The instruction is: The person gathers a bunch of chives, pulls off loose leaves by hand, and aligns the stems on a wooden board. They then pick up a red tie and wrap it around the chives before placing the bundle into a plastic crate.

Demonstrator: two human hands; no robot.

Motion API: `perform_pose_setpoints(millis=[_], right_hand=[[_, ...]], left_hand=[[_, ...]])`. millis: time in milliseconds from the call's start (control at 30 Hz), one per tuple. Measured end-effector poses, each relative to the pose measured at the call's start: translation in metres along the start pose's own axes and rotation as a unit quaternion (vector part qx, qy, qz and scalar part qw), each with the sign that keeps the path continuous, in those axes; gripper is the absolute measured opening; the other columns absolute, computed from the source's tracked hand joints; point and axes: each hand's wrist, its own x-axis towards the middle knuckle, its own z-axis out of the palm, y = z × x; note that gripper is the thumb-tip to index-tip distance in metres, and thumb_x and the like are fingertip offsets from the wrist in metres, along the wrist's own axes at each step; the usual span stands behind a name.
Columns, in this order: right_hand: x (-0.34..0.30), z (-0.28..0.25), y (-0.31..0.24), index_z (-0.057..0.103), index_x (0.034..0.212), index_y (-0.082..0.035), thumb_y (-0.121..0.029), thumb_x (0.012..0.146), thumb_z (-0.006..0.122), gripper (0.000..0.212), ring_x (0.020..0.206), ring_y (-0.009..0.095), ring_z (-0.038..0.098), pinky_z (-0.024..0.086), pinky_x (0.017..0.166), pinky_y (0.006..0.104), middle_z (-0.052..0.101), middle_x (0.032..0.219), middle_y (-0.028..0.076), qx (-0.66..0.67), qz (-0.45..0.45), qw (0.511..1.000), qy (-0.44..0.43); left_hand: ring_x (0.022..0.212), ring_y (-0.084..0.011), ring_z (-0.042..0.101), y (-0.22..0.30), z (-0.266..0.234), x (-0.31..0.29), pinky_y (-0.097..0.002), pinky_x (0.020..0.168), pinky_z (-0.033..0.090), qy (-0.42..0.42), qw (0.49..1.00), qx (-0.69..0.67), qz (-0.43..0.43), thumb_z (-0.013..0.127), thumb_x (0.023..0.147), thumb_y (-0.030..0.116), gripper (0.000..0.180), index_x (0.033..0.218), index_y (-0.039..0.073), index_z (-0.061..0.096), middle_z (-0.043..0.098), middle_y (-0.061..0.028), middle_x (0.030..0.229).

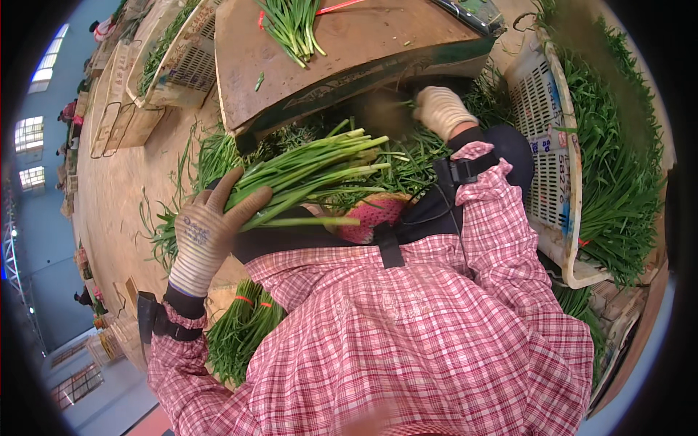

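Observation:
My left hand (222, 218), in a striped knit work glove, is closed around a loose bunch of garlic chives (313, 163). Their pale cut ends point right, and the leaves trail to the left behind the hand. Further right, below the edge of a brown work board (349, 43), my right hand (443, 111) has its gloved fingers curled in. A thin, blurred greenish streak shows by its fingertips; what it grips cannot be made out. Loose chive leaves (407, 160) lie heaped under both hands.
On the board lie a chive bunch (287, 29), a red tie (338, 6) and a dark-handled tool (462, 14). A white plastic crate (574, 182) of chives stands close at right. Tied bunches (243, 327) lie at lower left; more crates (178, 73) stand at far left.

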Motion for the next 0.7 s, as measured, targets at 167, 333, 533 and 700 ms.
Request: perform_pose_setpoints(millis=[167, 333, 533, 700], right_hand=[[0.002, 0.025, -0.038, 0.065, 0.119, -0.007, -0.021, 0.086, 0.066, 0.036, 0.07, 0.013, 0.062, 0.052, 0.061, 0.0264, 0.07, 0.1, 0.006, 0.378, -0.252, 0.889, -0.06], [-0.017, 0.003, 0.033, 0.07, 0.104, -0.009, -0.009, 0.079, 0.066, 0.026, 0.082, 0.031, 0.065, 0.052, 0.081, 0.0362, 0.068, 0.088, 0.01, 0.111, 0.039, 0.975, 0.188], [-0.052, -0.015, -0.086, 0.072, 0.09, -0.018, -0.026, 0.074, 0.071, 0.018, 0.094, 0.029, 0.061, 0.045, 0.085, 0.0415, 0.067, 0.093, 0.005, 0.146, -0.272, 0.924, 0.225], [-0.043, 0.005, -0.112, 0.069, 0.085, -0.006, -0.013, 0.069, 0.079, 0.02, 0.08, 0.026, 0.063, 0.051, 0.073, 0.0374, 0.065, 0.086, 0.009, 0.142, -0.341, 0.904, 0.217]], left_hand=[[0.096, -0.0337, 0.065, -0.004, 0.001, 0.008, -0.0387, 0.078, 0.054, -0.02, 0.991, -0.115, -0.062, 0.06, 0.072, -0.005, 0.066, 0.128, 0.031, 0.06, 0.061, -0.0138, 0.125], [0.109, -0.0294, 0.063, -0.002, -0.008, 0.011, -0.0336, 0.091, 0.051, -0.038, 0.914, -0.374, -0.153, 0.058, 0.072, -0.016, 0.067, 0.132, 0.012, 0.056, 0.062, -0.018, 0.123], [0.105, -0.0216, 0.066, 0.002, -0.007, 0.012, -0.0304, 0.089, 0.05, -0.051, 0.895, -0.4, -0.192, 0.059, 0.081, -0.01, 0.058, 0.136, 0.01, 0.052, 0.067, -0.019, 0.113], [0.116, -0.0198, 0.059, 0.006, -0.014, 0.025, -0.03, 0.095, 0.047, -0.122, 0.893, -0.386, -0.196, 0.062, 0.086, -0.002, 0.057, 0.139, 0.008, 0.047, 0.061, -0.0189, 0.126]])
